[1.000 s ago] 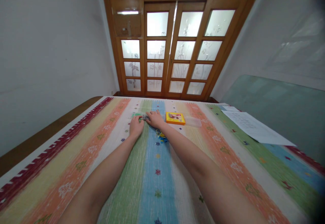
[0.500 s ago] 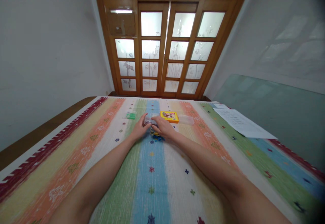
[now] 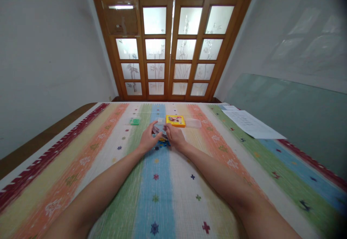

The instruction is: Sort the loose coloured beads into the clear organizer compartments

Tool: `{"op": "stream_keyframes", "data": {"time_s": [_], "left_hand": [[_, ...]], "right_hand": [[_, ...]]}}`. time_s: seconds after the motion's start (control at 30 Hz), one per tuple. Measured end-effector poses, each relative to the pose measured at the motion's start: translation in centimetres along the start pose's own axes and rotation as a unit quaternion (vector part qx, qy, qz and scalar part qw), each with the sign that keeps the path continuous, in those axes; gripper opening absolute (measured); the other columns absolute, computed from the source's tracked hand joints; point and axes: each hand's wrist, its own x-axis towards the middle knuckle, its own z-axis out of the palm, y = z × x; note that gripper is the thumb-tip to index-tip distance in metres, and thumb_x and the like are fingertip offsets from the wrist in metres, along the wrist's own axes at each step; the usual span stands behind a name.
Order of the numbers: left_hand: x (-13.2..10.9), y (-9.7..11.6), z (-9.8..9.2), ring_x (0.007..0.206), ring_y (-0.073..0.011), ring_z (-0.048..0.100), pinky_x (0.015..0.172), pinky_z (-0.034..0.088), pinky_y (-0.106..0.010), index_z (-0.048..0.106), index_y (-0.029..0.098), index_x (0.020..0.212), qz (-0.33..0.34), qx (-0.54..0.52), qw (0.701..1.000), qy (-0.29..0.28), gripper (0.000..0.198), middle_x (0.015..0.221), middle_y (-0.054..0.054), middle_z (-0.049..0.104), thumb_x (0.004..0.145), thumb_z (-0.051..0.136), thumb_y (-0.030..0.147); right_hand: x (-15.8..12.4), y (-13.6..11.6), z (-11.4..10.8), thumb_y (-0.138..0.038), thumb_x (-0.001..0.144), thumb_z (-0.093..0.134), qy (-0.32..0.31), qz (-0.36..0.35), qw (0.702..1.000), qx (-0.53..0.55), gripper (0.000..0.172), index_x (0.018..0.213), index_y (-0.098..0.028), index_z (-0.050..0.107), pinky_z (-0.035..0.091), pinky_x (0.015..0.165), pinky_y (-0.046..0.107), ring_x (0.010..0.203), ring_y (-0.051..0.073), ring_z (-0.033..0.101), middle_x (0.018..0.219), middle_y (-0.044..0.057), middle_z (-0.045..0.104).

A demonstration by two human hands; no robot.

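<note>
- At the middle of my dial, with twelve toward the glazed doors point(image 3: 170, 62), the left hand point(image 3: 148, 138) curves round the nine o'clock side of a clear case point(image 3: 156, 129), thumb and fingers parted by its width and apparently holding it.
- Across at three o'clock of the case, the right hand point(image 3: 175, 137) is half curled, fingertips close together; from where I stand I can't tell whether they grip it or only touch.
- Just toward six, partly hidden by the hands, lie small blue and yellow pieces point(image 3: 164, 144); I'd keep the case low and steady beside them so nothing scatters.
- Best, I think, to let the left hand steady the case by its edges and leave fine work to the right fingertips, without squeezing the thin walls.
- Toward one o'clock sits the yellow box point(image 3: 175, 121), a clear tray point(image 3: 193, 123) beyond it near two; I'd keep the right knuckles off both.
- Compared with a second ago, the hands have left the green item point(image 3: 135, 122) at ten o'clock, now well apart from them, and come over near the pieces.
</note>
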Motion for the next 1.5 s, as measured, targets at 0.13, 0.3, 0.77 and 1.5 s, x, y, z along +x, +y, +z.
{"op": "stream_keyframes", "data": {"time_s": [0.13,0.3,0.77,1.5], "left_hand": [[0.0,-0.4,-0.1,0.101,-0.0194,0.070,0.100,0.055,-0.038,0.044,0.025,0.151,0.015,-0.056,0.998,-0.031,0.069,0.116,-0.005,0.069,0.086,0.067,0.031],[0.4,-1.4,-0.3,0.115,-0.0203,0.068,0.105,0.054,-0.040,0.040,0.025,0.153,0.023,-0.097,0.995,-0.031,0.076,0.144,-0.011,0.059,0.080,0.057,0.014],[0.5,-0.4,-2.2,0.112,-0.0186,0.066,0.108,0.050,-0.039,0.048,0.025,0.151,0.149,0.066,0.987,-0.001,0.056,0.133,-0.010,0.063,0.098,0.039,0.011],[1.0,-0.7,-2.0,0.113,-0.0202,0.069,0.106,0.055,-0.040,0.058,0.024,0.146,0.136,0.014,0.986,0.096,0.046,0.130,-0.010,0.070,0.102,0.046,0.018]], "right_hand": [[-0.2,0.7,-0.3,-0.029,0.107,0.035,0.035,-0.007,0.999,0.011,0.033,0.122,-0.020,0.063,0.055,0.085,0.033,0.093,0.023,0.073,0.105,0.009,0.077],[-0.2,1.7,-0.4,-0.030,0.108,0.035,0.090,0.006,0.994,0.056,0.032,0.126,-0.022,0.060,0.057,0.089,0.034,0.098,0.023,0.074,0.108,0.009,0.077],[-1.1,0.2,-2.0,-0.031,0.100,0.040,0.112,-0.127,0.982,0.081,0.032,0.125,-0.023,0.058,0.055,0.099,0.044,0.111,0.026,0.067,0.117,0.012,0.070],[-0.8,1.1,-1.5,-0.043,0.106,0.041,0.094,-0.198,0.975,0.026,0.049,0.151,-0.022,0.044,0.050,0.109,0.053,0.131,0.031,0.055,0.139,0.017,0.057]]}}
